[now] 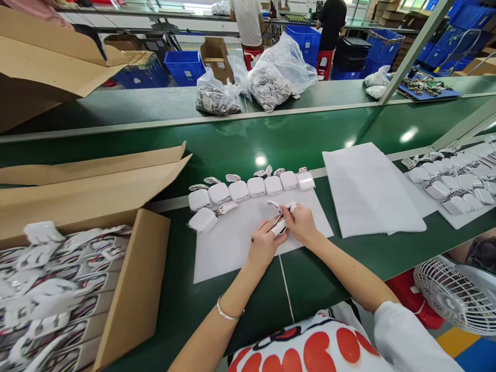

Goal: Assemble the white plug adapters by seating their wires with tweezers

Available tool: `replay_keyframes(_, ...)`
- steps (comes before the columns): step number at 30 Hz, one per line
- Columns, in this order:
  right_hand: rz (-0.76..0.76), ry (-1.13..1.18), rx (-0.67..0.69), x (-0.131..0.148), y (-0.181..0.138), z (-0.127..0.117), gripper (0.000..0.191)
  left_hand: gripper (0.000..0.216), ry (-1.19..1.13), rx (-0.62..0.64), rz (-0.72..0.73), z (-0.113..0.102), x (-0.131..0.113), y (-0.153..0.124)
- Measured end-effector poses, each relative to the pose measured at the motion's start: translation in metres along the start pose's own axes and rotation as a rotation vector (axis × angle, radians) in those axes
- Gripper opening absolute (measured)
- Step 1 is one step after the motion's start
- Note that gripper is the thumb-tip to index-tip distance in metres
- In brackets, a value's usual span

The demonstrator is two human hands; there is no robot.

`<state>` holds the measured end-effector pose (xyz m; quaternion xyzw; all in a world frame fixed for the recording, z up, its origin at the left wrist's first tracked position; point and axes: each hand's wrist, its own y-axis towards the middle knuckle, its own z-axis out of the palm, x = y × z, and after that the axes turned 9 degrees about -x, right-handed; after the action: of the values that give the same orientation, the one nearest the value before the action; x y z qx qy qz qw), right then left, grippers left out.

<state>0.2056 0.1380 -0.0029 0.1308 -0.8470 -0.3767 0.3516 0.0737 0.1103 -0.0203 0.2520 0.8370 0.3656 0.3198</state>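
Observation:
My left hand (264,243) and my right hand (301,222) meet over a white foam sheet (228,248) and together pinch a small white bagged part (279,226) with red and black print. Both hands are closed on it. Just beyond them a curved row of white bagged charger-like blocks (248,190) lies along the sheet's far edge, with one more block (203,220) at the near left of the row.
An open cardboard box (145,289) full of the same bagged parts stands at my left. A stack of white foam sheets (368,188) and a filled sheet (457,181) lie to the right. Plastic bags (271,82) sit across the belt. A fan (457,294) stands at lower right. Two people stand far back.

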Motion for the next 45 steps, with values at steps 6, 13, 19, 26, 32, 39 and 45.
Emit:
replay_keyframes(6,-0.102,0.082,-0.181,0.018,0.022,-0.04,0.04,0.013,0.022,0.01,-0.024,0.0,-0.001,0.002)
replay_keyframes(13,-0.028,0.245,-0.049,0.006,0.03,-0.032,0.041,0.011,0.022,0.016,-0.021,0.0,-0.003,0.002)
replay_keyframes(19,0.05,0.233,0.059,0.004,0.014,-0.016,0.048,0.013,0.03,0.041,-0.032,0.001,-0.002,0.0)
replay_keyframes(26,0.149,0.151,-0.071,0.013,0.008,-0.008,0.048,0.024,0.01,-0.045,-0.01,0.005,0.002,-0.009)
replay_keyframes(32,0.391,0.181,-0.179,0.002,0.02,-0.016,0.052,0.023,0.055,-0.047,-0.003,0.005,-0.003,-0.008)
replay_keyframes(39,0.183,0.33,0.003,-0.003,0.033,-0.023,0.055,0.017,0.082,0.057,-0.017,0.003,-0.004,-0.004)
replay_keyframes(45,0.118,0.298,0.042,-0.002,0.021,-0.02,0.05,0.016,0.035,0.043,-0.038,0.003,-0.003,-0.005)
